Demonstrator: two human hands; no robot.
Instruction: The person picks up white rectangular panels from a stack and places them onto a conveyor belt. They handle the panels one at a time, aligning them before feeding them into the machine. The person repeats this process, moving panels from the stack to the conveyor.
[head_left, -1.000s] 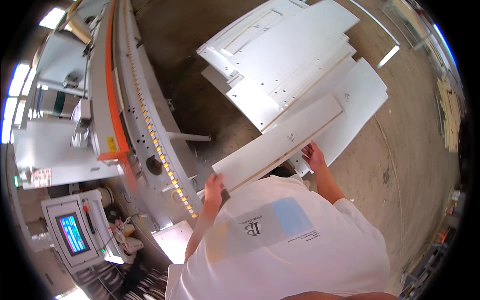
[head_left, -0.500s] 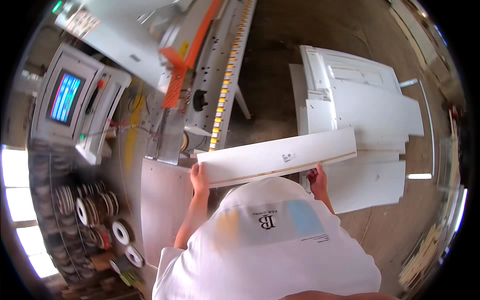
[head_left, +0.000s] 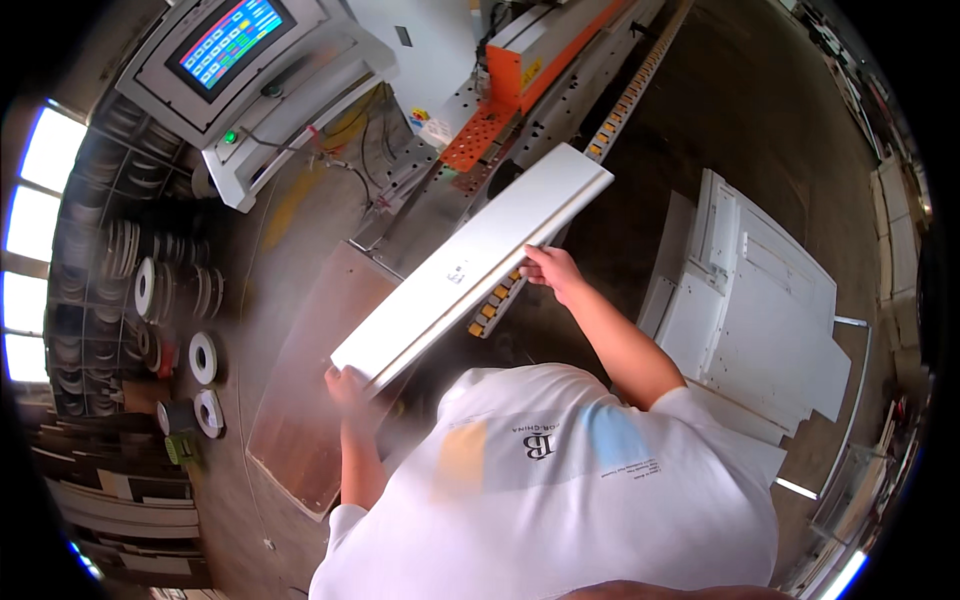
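Observation:
A long white board (head_left: 470,262) with a small label and a bare brown strip along its near side is held up in front of me. It slants from the lower left toward the machine at the upper right. My left hand (head_left: 348,385) is closed on its near left end, somewhat blurred. Partway along the near edge, my right hand (head_left: 549,270) pinches the board, fingers under it. Beneath the left end lies a brown-topped table (head_left: 305,400). The board's far end overlaps the view of the machine's bed and its roller track (head_left: 622,110).
A machine with an orange guard (head_left: 507,85) and a control panel with a lit screen (head_left: 232,45) stands ahead and left. White panels (head_left: 765,310) are stacked at the right. Rolls of edging tape (head_left: 203,357) lie at the left, near a rack of rolls (head_left: 120,250).
The board has swung from nearly level to a steep slant, its right end now up toward the machine. My right hand has moved forward and left. The view has turned left.

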